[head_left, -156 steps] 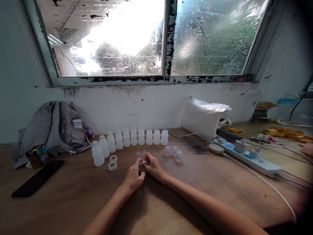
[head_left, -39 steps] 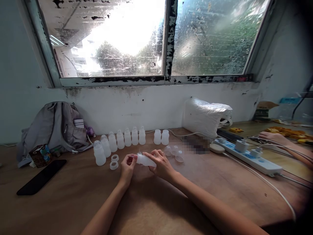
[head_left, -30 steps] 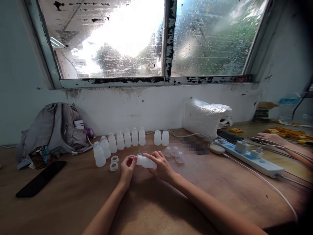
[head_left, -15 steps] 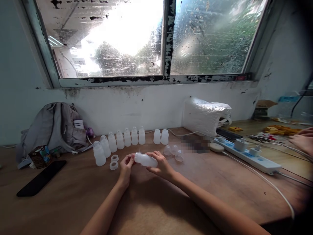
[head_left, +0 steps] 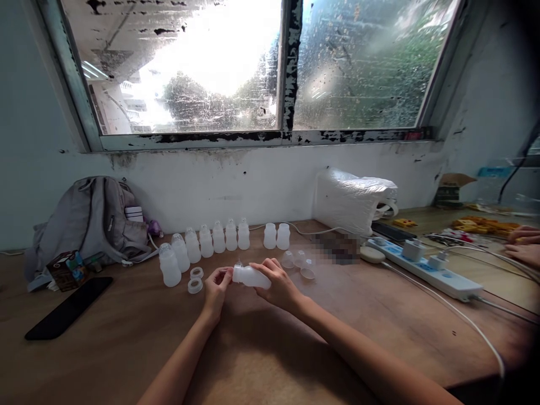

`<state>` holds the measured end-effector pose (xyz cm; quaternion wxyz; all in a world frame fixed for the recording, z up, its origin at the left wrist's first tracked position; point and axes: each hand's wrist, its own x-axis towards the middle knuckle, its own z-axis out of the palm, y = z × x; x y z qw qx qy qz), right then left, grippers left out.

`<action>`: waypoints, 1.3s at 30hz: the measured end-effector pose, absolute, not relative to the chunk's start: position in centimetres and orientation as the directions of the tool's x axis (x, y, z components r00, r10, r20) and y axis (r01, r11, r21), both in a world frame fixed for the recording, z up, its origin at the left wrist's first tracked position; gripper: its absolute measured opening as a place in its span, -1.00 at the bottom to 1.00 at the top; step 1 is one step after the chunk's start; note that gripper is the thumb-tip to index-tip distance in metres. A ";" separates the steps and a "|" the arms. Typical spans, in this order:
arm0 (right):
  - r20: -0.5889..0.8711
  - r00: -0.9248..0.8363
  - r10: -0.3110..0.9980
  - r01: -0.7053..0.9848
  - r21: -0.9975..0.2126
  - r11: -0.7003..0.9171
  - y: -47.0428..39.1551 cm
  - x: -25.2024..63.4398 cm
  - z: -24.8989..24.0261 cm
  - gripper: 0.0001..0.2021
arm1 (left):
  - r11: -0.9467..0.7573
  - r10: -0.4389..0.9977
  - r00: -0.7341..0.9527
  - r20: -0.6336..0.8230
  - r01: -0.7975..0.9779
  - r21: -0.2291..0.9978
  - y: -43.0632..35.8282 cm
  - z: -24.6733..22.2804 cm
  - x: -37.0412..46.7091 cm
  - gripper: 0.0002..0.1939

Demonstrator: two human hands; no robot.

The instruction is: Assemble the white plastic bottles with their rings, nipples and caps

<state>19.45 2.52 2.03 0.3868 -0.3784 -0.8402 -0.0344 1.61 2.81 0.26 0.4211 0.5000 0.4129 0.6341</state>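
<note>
My right hand [head_left: 276,282] is wrapped around a frosted white baby bottle [head_left: 250,277], which lies tilted on its side above the table with its neck toward the left. At that neck, the fingers of my left hand [head_left: 217,286] are pinched together. Whatever they hold, if anything, is too small to make out. Two white screw rings [head_left: 195,286] lie to the left of my left hand. Beyond my hands a row of several capped baby bottles [head_left: 206,242] stands upright. Two bottles without caps [head_left: 270,236] stand to their right, and several clear caps [head_left: 307,272] lie nearer my right hand.
A grey backpack [head_left: 90,222], a small box [head_left: 66,271] and a black phone [head_left: 70,308] are on the left. To the right are a wrapped white package [head_left: 354,199], a power strip [head_left: 426,270] with cables, and another person's hand [head_left: 523,244] at the edge.
My left fingers have drawn slightly left from the bottle's neck. My right hand keeps its hold on the bottle. The other person's hand at the right edge has shifted a little.
</note>
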 end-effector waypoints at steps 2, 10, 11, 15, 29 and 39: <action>0.688 -0.428 0.586 0.663 -0.201 0.721 2.6 19.4 1.9 -0.47 | -0.290 0.949 -0.156 0.274 -0.091 0.953 2.7 0.3 1.7 -0.74; 0.559 -0.386 0.734 0.533 -0.514 0.672 2.5 19.3 1.6 -0.52 | -0.269 0.962 -0.081 0.259 -0.160 0.950 2.4 1.0 1.5 -0.75; 0.482 -0.385 0.787 0.481 -0.623 0.617 2.5 19.3 1.6 -0.53 | -0.252 0.968 -0.036 0.250 -0.226 0.941 2.3 1.2 1.5 -0.78; 0.243 -0.393 0.887 0.343 -0.856 0.387 2.4 18.8 1.5 -0.57 | -0.107 0.982 0.091 0.168 -0.470 0.876 2.1 1.7 1.4 -0.72; 0.321 -0.304 0.897 0.515 -0.737 0.438 1.3 17.8 1.4 -0.66 | 0.036 0.998 0.056 -0.008 -0.534 0.845 2.2 1.3 1.8 -0.70; 0.182 -0.364 0.914 0.340 -0.887 0.312 0.0 16.5 2.3 -0.66 | -0.027 0.997 0.045 0.066 -0.587 0.809 1.1 1.4 3.0 -0.59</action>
